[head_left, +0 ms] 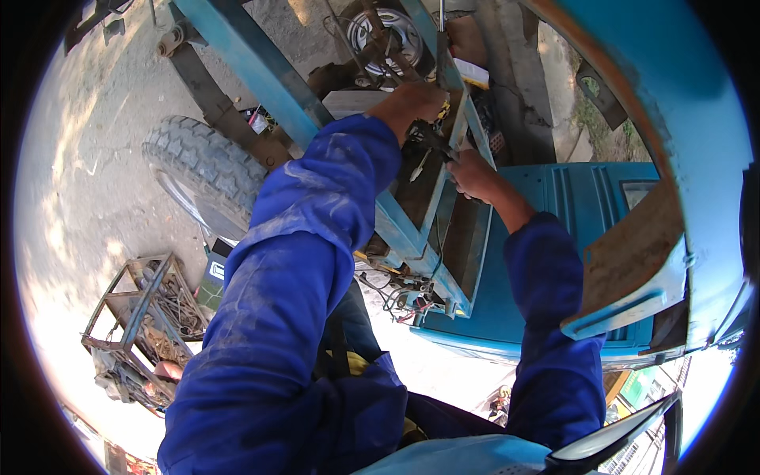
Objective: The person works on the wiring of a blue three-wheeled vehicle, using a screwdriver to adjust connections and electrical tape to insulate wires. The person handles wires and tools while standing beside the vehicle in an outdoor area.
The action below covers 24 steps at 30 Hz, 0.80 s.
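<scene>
My right hand (475,176) is closed round the handle of a dark tool with a thick head (431,139), perhaps a hammer. Just beyond it, my left hand (419,101) is bent down over the blue steel frame (408,226), fingers curled; what they grip is hidden. The tool's head lies close below the left hand. Something small and yellow (445,109) shows beside those fingers. Under the tool, inside the frame's channel, a small pale metal piece (418,168) is visible.
A treaded tyre (207,158) stands left of the frame. Loose wires (392,293) hang at its near end. A blue vehicle panel (546,237) lies to the right, below a curved rusty-edged body part (633,79). A metal rack of scrap (146,317) sits lower left.
</scene>
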Each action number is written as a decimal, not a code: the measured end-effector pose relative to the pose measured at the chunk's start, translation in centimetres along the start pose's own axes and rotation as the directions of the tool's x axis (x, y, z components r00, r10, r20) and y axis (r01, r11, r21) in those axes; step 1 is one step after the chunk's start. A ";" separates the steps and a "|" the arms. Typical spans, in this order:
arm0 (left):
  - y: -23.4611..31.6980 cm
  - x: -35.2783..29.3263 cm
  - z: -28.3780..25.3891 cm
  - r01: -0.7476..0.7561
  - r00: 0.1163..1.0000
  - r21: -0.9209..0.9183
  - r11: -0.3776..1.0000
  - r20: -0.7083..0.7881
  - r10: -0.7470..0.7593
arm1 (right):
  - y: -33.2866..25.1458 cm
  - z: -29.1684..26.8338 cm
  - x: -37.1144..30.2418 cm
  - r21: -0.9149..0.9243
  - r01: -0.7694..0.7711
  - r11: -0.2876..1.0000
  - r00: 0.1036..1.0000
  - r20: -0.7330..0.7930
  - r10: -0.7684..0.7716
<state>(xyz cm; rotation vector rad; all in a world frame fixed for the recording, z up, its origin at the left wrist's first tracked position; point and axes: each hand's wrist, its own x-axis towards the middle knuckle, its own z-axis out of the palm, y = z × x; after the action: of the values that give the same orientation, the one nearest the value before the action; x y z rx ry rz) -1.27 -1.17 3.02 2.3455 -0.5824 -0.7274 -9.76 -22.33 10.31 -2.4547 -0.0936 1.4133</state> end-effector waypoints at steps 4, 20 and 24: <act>-1.6 1.2 2.2 -0.029 0.989 -0.078 0.997 -0.146 0.017 | 1.2 -1.3 -0.2 -0.054 -0.077 0.996 0.995 -0.076 0.073; -4.9 1.7 5.5 -0.375 0.728 -0.024 0.927 -0.627 0.278 | 8.8 4.0 2.2 0.762 0.191 0.619 0.964 -0.265 0.029; -2.1 1.6 2.3 0.060 0.998 -0.012 0.998 -0.036 -0.060 | 7.5 2.8 -1.6 0.613 0.059 0.788 0.993 -0.117 0.016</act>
<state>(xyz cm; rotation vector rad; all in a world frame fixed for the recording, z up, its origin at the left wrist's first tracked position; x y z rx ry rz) -1.02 -1.49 -0.45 2.3699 -0.4927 -0.7111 -13.63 -29.17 8.11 -1.9612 0.3209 1.0581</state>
